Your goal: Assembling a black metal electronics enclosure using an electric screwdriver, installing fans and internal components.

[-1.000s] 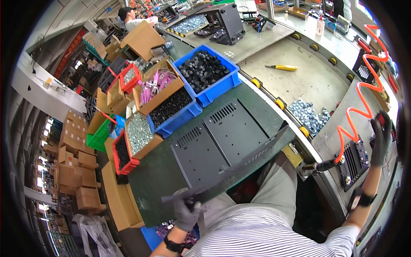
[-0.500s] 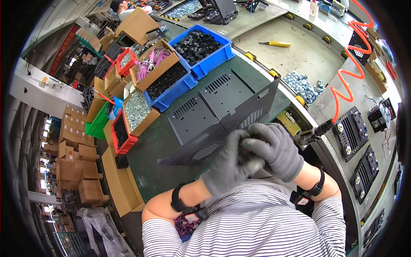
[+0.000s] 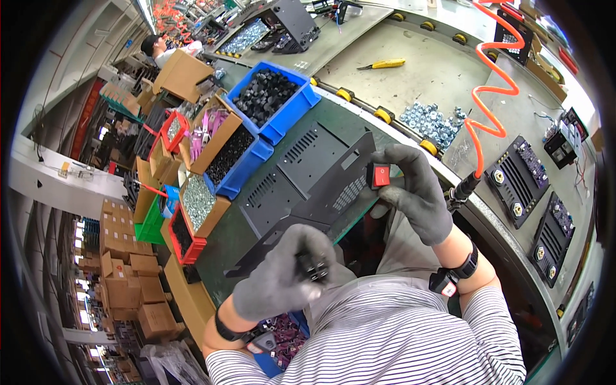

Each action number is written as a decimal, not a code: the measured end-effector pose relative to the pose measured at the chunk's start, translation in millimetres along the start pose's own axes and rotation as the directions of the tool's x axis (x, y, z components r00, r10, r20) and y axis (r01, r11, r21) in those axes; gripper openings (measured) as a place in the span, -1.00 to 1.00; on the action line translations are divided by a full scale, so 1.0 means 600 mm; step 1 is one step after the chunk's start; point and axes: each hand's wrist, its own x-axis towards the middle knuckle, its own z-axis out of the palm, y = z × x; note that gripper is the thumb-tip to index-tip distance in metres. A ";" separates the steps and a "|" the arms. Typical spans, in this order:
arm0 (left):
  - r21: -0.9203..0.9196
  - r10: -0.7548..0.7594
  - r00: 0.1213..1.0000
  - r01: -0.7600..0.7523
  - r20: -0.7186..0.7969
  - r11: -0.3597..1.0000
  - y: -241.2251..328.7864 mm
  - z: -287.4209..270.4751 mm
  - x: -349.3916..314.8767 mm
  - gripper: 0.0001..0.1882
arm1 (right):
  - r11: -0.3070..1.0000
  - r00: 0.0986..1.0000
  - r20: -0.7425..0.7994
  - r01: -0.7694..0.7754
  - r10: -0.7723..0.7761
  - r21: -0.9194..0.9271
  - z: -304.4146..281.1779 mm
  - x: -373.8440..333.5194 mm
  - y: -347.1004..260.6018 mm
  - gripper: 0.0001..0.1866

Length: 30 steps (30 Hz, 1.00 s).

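In my right hand (image 3: 420,196), gloved in grey, a red rocker switch (image 3: 381,176) with a black body is pinched between thumb and fingers. My left hand (image 3: 273,276), in the same kind of glove, is curled around small black parts (image 3: 314,267) with metal-looking prongs; their kind is not clear, as the fingers partly cover them. Just beyond both hands, bent black sheet-metal panels (image 3: 276,199) with slots and perforated patches stand on the green table mat (image 3: 221,266). The switch is near the right end of the upright panel.
Blue bins (image 3: 292,119) of black parts and red bins (image 3: 186,247) line the left side, beside cardboard boxes. An orange coiled hose with an air screwdriver (image 3: 463,189) hangs at the right. Beyond lie loose screws (image 3: 433,122), yellow-handled cutters (image 3: 385,64) and black circuit assemblies (image 3: 520,179).
My hands were together in front of the panel and have moved apart. The left has come down and left with the black parts; the right now shows the red switch. The view has shifted.
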 end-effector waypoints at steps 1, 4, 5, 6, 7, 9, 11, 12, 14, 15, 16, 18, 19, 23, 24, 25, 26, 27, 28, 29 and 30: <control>0.041 -0.011 1.000 0.012 -0.020 0.999 0.018 0.002 -0.005 -0.53 | 1.000 1.000 -0.004 0.021 -0.021 0.010 -0.004 0.004 -0.002 -0.46; 0.385 -0.005 0.980 0.082 -0.197 0.919 0.066 -0.001 -0.012 -0.65 | 0.999 0.999 0.023 0.035 -0.035 0.005 -0.010 0.015 -0.002 -0.44; 0.532 0.019 0.971 0.114 -0.239 0.839 0.078 -0.009 -0.007 -0.70 | 0.999 0.999 0.022 0.039 -0.039 0.015 -0.014 0.019 0.000 -0.44; 0.624 0.059 0.952 0.150 -0.301 0.767 0.087 -0.014 -0.002 -0.75 | 0.975 0.984 0.080 0.170 -0.160 -0.146 -0.018 0.025 0.000 -0.44; 0.719 0.135 0.936 0.152 -0.326 0.678 0.092 -0.020 0.005 -0.72 | 0.907 0.952 0.152 0.302 -0.267 -0.294 -0.021 0.030 0.002 -0.45; 0.799 0.230 0.916 0.141 -0.329 0.584 0.095 -0.029 0.021 -0.74 | 0.864 0.955 0.123 0.297 -0.271 -0.406 -0.032 0.028 -0.002 -0.47; 0.818 0.247 0.923 0.111 -0.296 0.565 0.095 -0.039 0.040 -0.75 | 0.819 0.953 0.137 0.301 -0.269 -0.489 -0.040 0.027 -0.003 -0.47; 0.832 0.266 0.927 0.078 -0.263 0.549 0.096 -0.043 0.048 -0.76 | 0.783 0.945 0.157 0.325 -0.286 -0.530 -0.043 0.028 -0.004 -0.52; 0.861 0.266 0.935 0.072 -0.234 0.504 0.097 -0.046 0.061 -0.76 | 0.824 0.953 0.138 0.301 -0.268 -0.480 -0.044 0.027 -0.002 -0.53; 0.886 0.265 0.942 0.067 -0.209 0.458 0.097 -0.046 0.066 -0.77 | 0.861 0.964 0.120 0.265 -0.236 -0.435 -0.042 0.027 0.000 -0.55; 0.886 0.265 0.942 0.066 -0.208 0.459 0.097 -0.045 0.072 -0.77 | 0.862 0.965 0.115 0.262 -0.235 -0.434 -0.039 0.027 0.002 -0.55; 0.925 0.298 0.938 0.055 -0.177 0.377 0.097 -0.045 0.084 -0.77 | 0.949 0.978 0.103 0.204 -0.184 -0.242 -0.031 0.028 0.007 -0.57; 0.925 0.300 0.937 0.055 -0.178 0.377 0.099 -0.046 0.091 -0.77 | 0.948 0.977 0.104 0.205 -0.185 -0.242 -0.027 0.026 0.007 -0.57; 0.981 0.301 0.950 0.023 -0.082 0.194 0.101 -0.048 0.120 -0.78 | 0.993 0.993 0.005 -0.117 0.118 -0.029 -0.010 0.030 0.010 -0.65; 0.985 0.265 0.959 0.055 -0.097 0.161 0.100 -0.047 0.127 -0.79 | 0.979 0.979 -0.023 -0.204 0.205 0.029 -0.006 0.034 0.011 -0.68; 0.986 0.276 0.957 0.044 -0.088 0.162 0.101 -0.046 0.133 -0.79 | 0.981 0.981 -0.021 -0.192 0.193 0.015 -0.001 0.037 0.012 -0.68; 0.995 0.245 0.968 0.039 -0.060 0.090 0.101 -0.044 0.139 -0.78 | 0.971 0.971 -0.010 -0.239 0.239 0.024 0.004 0.040 0.013 -0.69; 0.999 0.204 0.978 0.038 -0.040 0.015 0.101 -0.041 0.143 -0.76 | 0.949 0.950 -0.006 -0.313 0.314 0.041 0.009 0.043 0.014 -0.69; 1.000 0.212 0.977 0.028 -0.030 0.013 0.101 -0.037 0.146 -0.76 | 0.925 0.925 -0.009 -0.378 0.379 0.042 0.013 0.044 0.013 -0.70; 0.995 0.184 0.983 -0.002 0.020 -0.095 0.100 -0.033 0.150 -0.71 | 0.942 0.942 0.003 -0.334 0.334 0.041 0.015 0.047 0.011 -0.70; 0.979 0.136 0.989 -0.025 0.053 -0.201 0.100 -0.029 0.153 -0.67 | 0.938 0.939 -0.011 -0.345 0.345 0.024 0.015 0.049 0.007 -0.71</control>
